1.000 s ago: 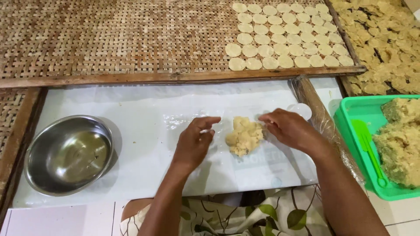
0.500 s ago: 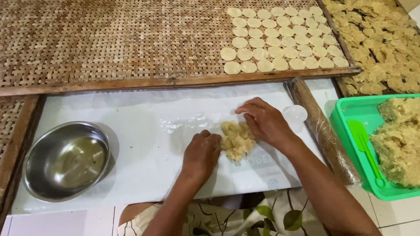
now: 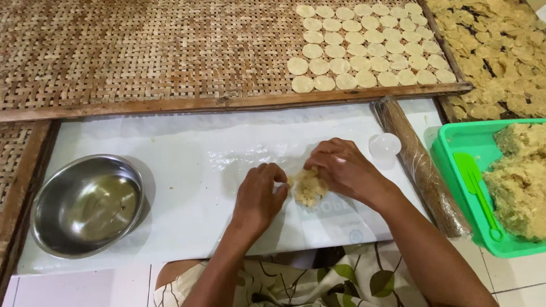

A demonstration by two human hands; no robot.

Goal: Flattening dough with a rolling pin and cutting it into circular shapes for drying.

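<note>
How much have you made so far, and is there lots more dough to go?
Done: rows of flat round discs lie on the woven tray. In hand: the left hand and right hand press a lump of dough on the white sheet. Left: a big pile of dough in the green tray, and most of the woven tray is bare.

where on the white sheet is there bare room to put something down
The widest bare stretch of the white sheet lies between the steel bowl and the left hand, up to the woven tray's wooden edge. It is crowded around the dough lump, right hand, small white cup and rolling pin.
</note>
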